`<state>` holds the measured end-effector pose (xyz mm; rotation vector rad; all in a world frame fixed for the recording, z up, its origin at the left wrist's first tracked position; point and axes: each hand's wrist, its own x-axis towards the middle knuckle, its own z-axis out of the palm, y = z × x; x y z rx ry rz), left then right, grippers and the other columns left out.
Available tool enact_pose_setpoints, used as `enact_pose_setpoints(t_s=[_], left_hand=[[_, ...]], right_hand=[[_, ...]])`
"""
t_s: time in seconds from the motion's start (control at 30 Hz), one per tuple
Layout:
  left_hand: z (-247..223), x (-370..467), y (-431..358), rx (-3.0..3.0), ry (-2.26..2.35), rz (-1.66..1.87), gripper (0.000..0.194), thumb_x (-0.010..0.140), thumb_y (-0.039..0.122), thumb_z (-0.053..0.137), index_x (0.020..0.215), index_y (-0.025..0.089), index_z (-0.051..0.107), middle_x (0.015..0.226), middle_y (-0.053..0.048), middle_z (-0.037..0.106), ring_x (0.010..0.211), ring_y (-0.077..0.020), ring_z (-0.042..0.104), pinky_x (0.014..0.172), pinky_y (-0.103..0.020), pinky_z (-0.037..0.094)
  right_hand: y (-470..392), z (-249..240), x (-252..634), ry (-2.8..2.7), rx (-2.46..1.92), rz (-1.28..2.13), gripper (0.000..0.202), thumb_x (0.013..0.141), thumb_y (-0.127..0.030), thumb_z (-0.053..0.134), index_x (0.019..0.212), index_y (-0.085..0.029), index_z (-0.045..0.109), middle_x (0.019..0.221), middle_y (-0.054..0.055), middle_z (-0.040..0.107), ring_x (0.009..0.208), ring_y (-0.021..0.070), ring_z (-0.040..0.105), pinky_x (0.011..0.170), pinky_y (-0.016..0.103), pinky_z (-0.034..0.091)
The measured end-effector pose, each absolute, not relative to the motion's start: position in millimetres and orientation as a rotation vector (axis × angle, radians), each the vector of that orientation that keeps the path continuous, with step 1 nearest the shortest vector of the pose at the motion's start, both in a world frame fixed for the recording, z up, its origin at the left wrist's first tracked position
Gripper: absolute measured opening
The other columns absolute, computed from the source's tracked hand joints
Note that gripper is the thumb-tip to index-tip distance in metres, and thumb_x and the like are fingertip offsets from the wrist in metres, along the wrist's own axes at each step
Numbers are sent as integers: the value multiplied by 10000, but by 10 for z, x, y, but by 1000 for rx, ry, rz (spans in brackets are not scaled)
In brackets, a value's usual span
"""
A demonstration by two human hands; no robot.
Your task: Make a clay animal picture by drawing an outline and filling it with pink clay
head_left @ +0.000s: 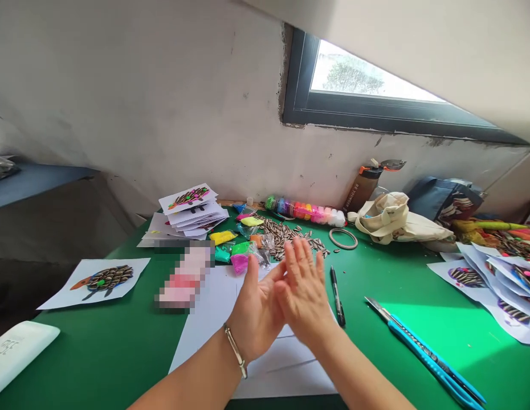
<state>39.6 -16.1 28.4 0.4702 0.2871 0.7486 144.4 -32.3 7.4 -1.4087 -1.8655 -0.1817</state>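
My left hand point(257, 310), with a silver bangle at the wrist, is held palm inward above the white paper point(205, 319). Pressed against it is my right hand point(304, 290), its fingers stretched out and its palm over the left palm. The left thumb points up and the other left fingers are partly covered. Whatever lies between the palms, if anything, is hidden. Just beyond the hands are bags of coloured clay point(241, 249) and a heap of striped seeds point(286, 233). A black pen point(337, 296) lies right of the paper.
A blue utility knife point(427, 350) lies at the right, blade out. Seed pictures on paper point(111, 282) lie at left, with a paper stack point(190, 213) behind and more sheets point(496, 285) at far right. A tape ring point(343, 238), bottle point(363, 185) and cloth bag point(388, 219) stand near the wall.
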Motion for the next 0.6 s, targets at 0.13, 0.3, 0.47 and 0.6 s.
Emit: enact_pose_setpoints(t_s=[0.13,0.3,0.47,0.6], left_hand=[[233,378,-83,454,363,876,724,800,765,312,1392,352,372,1363,-49,515,1355,-288,310,1088,-486,232],[335,449,-150,488,314,794,624,844,707,328,1298,317,506,1324,-53,545,1328,-272,357,1074,-439,296],[343,474,-169,520,562,758,245,891,341,562,1037,168,655,973,-86,679,965,-208,628,990,-410,422],[295,444,-110,519,635,849,112,873,192,588,933,144,670,815,-45,671,823,-153,648,910,-362,497]], right_hand=[[-519,118,1251,-2262,-923,-79,805,874,-674,258,1495,-179,125,1545,94,155,1402,316,159,1141,506,106],[-283,127,1472,-1895,-1496,-60,564,955,-512,240,1462,-264,259,1541,57,184,1413,308,107,1109,595,35],[-13,35,1813,-1659,-1710,138,473,952,-436,338,1366,-233,447,1489,116,309,1392,332,179,1076,637,103],[-99,114,1761,-1552,-1443,341,367,946,-410,382,1190,-213,572,1315,109,504,1248,242,423,1021,445,360]])
